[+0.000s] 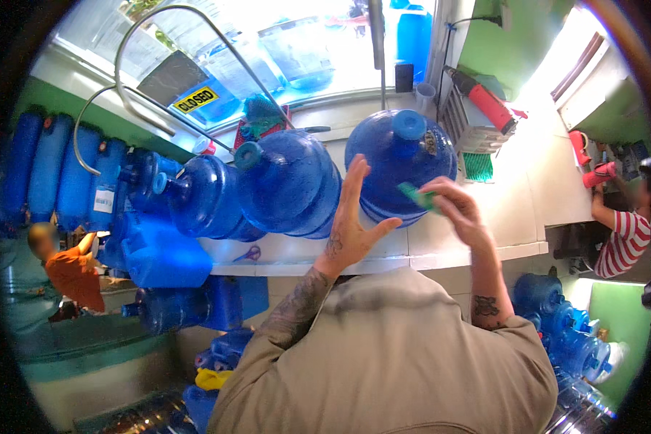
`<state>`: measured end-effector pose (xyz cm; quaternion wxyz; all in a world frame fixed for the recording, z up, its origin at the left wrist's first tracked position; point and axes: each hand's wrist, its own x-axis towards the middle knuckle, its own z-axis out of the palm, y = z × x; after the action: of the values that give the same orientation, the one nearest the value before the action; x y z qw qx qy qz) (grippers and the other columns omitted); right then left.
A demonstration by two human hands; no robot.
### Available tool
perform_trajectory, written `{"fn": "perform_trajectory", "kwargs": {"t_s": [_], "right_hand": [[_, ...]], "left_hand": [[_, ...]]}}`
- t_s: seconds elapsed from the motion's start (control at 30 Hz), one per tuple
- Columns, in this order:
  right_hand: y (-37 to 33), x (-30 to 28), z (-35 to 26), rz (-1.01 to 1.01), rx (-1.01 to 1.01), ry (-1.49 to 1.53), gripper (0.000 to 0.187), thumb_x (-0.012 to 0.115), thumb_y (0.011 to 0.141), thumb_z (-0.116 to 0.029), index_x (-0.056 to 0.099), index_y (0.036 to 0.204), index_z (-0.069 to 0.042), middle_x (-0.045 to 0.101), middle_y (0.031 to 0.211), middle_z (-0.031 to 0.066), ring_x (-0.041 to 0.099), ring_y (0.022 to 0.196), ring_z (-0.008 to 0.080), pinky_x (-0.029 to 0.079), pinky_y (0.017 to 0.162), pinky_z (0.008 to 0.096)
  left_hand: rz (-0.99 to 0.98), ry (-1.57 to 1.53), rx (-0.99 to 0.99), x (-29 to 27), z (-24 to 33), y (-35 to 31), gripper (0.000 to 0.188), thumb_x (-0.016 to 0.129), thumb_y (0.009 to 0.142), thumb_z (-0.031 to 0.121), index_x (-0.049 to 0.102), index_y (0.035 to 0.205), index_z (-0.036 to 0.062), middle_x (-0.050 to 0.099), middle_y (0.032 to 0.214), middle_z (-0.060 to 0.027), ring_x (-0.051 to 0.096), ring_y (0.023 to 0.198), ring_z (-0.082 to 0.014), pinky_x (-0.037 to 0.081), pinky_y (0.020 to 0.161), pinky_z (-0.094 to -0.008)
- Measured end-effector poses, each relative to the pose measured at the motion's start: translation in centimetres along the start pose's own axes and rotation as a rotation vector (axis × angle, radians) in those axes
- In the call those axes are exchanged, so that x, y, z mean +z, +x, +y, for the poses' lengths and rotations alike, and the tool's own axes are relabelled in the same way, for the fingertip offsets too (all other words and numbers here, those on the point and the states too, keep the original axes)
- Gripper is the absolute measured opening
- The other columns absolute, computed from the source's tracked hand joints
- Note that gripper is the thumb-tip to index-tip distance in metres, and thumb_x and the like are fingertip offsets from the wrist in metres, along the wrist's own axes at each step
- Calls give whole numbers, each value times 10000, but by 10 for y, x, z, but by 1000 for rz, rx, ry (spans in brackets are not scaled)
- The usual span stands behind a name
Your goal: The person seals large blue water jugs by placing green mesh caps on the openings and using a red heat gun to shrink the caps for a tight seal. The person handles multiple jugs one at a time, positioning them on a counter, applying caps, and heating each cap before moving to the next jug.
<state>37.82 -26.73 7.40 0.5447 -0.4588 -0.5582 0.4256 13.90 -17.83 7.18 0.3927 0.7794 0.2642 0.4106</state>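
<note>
A large blue water jug (pixel 383 173) with a light-blue cap (pixel 409 124) stands on the white counter in front of me. My left hand (pixel 354 224) is by the jug's left side, fingers stretched and thumb apart, holding nothing; whether it touches the jug I cannot tell. On the other side, my right hand (pixel 461 211) pinches a small green piece (pixel 417 195), perhaps a strip or a scrub pad, in front of the jug's wall. Its exact kind is blurred. A second capped blue jug (pixel 289 181) tilts on the counter left of my left hand.
More blue jugs (pixel 204 192) line the counter leftward, near scissors (pixel 249 254). A curved metal pipe (pixel 195 10) arches above. Right stand a red-and-black tool (pixel 477 98) and a green brush (pixel 479 166). One person (pixel 72 275) is at far left, another (pixel 622 235) at far right.
</note>
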Motion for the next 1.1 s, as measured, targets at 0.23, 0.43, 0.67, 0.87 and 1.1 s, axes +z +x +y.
{"fn": "perform_trajectory", "kwargs": {"t_s": [0.23, 0.43, 0.67, 0.87, 1.1], "right_hand": [[67, 147, -28, -9, -3, -388, 262, 607, 988, -186, 669, 1177, -15, 705, 1057, 166, 681, 985, 235, 507, 861, 340], [111, 223, -28, -67, -176, -299, 368, 631, 964, -146, 598, 1320, -59, 696, 1184, 150, 668, 1059, 207, 506, 923, 355], [173, 291, -20, -443, -5, -49, 491, 662, 959, -157, 516, 1420, -71, 647, 1016, 54, 592, 1009, 114, 489, 927, 307], [277, 385, 17, -429, 42, 626, 487, 600, 984, -222, 496, 1428, -50, 593, 1221, 46, 569, 1098, 136, 466, 946, 307], [328, 459, 54, -201, -241, -107, 321, 671, 919, -242, 693, 1222, -136, 613, 1213, 112, 579, 1154, 229, 494, 974, 375]], "left_hand": [[154, 107, 38, -114, -21, -2, 204, 797, 808, 83, 675, 965, 41, 674, 937, -74, 675, 835, -214, 539, 726, -324], [-5, 12, -91, -206, -46, -27, 194, 753, 851, 65, 666, 1022, 33, 659, 988, -78, 647, 914, -141, 522, 786, -276], [57, -285, 7, -294, -82, -42, 113, 616, 911, 38, 658, 1013, 14, 650, 956, -53, 631, 920, -147, 489, 861, -286], [494, -1021, -204, -394, -134, -50, 263, 518, 983, 96, 581, 1224, 14, 641, 1093, -96, 634, 1105, -215, 524, 969, -376], [434, 20, -66, -433, -169, -49, 332, 540, 981, 38, 592, 1309, 29, 588, 1224, -101, 590, 1130, -209, 487, 1009, -366]]}}
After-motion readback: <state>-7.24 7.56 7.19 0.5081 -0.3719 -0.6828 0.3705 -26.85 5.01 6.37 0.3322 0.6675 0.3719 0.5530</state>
